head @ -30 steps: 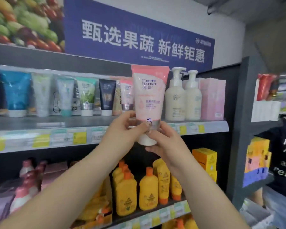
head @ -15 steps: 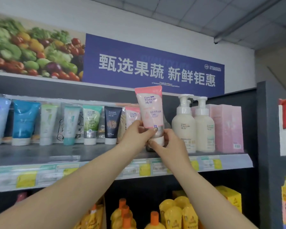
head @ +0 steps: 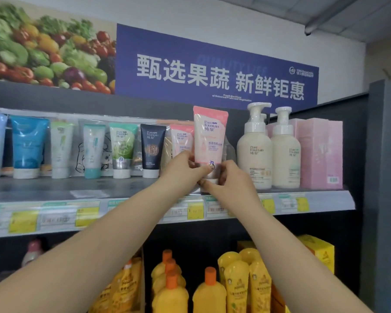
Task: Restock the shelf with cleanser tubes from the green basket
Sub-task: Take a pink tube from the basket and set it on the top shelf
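While both arms are reaching up at full stretch, I am logging near to far.

Hands: my left hand (head: 182, 168) and right hand (head: 231, 179) are both pinching the lower end of the pink cleanser tube (head: 210, 141), fingers curled around it just above its white cap.

Change: a second ago I was holding the tube out in front of the shelf edge; now it is standing cap-down on the upper shelf (head: 54, 188), upright, in the gap between the row of tubes and the pump bottles.

Meaning: this tube is looking as good as placed; I am judging that only letting go is left. The green basket is not in view, so I cannot tell how many tubes remain.

Price strip: yellow and white tags (head: 195, 210) are running along the shelf front, print too blurred to read.

Tube label: "Pure Fountain" with Chinese characters beneath.

Neighbours: a matching pink tube (head: 180, 138) just behind to the left, then a black tube (head: 152, 150) and a green tube (head: 122, 147), both reading "Pure Fountain"; two cream pump bottles (head: 254, 150) to the right are carrying the same brand.

Lower shelf: yellow bottles with orange caps (head: 209, 292), labels unreadable.

Far sign: blue banner (head: 217, 71) is reading "甄选果蔬 新鲜钜惠".
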The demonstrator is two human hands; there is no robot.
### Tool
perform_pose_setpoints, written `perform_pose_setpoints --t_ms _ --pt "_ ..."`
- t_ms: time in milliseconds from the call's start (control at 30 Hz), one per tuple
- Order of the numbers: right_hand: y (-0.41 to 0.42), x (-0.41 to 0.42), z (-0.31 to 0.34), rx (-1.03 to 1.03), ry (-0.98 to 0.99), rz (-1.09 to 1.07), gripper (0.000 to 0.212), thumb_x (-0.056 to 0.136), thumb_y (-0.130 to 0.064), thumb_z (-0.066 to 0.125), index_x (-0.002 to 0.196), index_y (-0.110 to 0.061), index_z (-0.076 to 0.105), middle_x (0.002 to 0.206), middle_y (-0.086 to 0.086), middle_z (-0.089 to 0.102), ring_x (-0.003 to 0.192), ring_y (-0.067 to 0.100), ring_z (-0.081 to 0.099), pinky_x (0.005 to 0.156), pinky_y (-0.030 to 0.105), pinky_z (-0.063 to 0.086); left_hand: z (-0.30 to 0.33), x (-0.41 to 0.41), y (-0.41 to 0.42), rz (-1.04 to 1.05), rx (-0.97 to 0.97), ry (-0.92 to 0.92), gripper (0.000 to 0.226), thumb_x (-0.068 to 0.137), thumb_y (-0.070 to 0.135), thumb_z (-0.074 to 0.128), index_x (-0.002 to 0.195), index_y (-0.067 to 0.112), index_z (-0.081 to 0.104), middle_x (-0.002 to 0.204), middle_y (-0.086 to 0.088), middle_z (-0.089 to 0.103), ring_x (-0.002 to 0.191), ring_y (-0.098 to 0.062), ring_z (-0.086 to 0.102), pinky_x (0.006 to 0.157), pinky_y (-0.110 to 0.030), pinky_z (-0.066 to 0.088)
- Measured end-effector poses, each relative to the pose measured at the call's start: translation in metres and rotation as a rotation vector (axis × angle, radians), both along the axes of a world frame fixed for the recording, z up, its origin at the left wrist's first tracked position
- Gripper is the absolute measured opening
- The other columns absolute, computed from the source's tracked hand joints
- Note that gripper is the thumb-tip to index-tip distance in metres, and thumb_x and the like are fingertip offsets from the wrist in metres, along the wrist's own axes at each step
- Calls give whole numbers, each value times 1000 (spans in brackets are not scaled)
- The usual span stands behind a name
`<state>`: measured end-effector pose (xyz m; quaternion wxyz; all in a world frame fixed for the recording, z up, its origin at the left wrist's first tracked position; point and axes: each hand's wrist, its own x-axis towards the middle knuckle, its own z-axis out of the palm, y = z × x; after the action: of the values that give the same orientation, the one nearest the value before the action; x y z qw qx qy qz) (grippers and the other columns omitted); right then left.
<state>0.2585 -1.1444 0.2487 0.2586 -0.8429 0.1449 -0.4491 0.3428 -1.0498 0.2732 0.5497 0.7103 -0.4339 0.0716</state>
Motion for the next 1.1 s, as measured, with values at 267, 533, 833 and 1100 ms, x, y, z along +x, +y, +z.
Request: perform_pose_setpoints --t_ms 267,533,833,1100 --pt "3 -1 -1 23 14 29 38 79 -38 69 106 -21 48 85 -14 54 73 0 50 53 14 34 4 3 4 -37 87 81 36 83 29 66 112 17 49 101 -2 63 85 -17 65 69 -32 57" --pt "4 0 -1 40 -18 28 43 80 -33 68 113 -19 46 99 -9 57 82 5 52 54 12 33 2 5 0 10 109 31 62 79 33 69 129 13 39 111 0 58 95 -18 61 79 -34 54" --pt "19 -11 -14 -190 -184 -127 48 76 -25 71 116 -20 43 112 -8 51 108 11 49 86 16 43 -28 -28 21 175 68 -661 73 91 26 51 148 10 8 156 -7 14 143 -19 11 118 -36 12" --pt "43 -29 -79 -652 -30 -441 98 55 -24 81 139 -8 32 144 27 34 133 39 35 107 49 20 -88 -40 52 207 246 -842 81 87 27 54 148 14 2 157 -4 4 145 -18 3 116 -36 -1"
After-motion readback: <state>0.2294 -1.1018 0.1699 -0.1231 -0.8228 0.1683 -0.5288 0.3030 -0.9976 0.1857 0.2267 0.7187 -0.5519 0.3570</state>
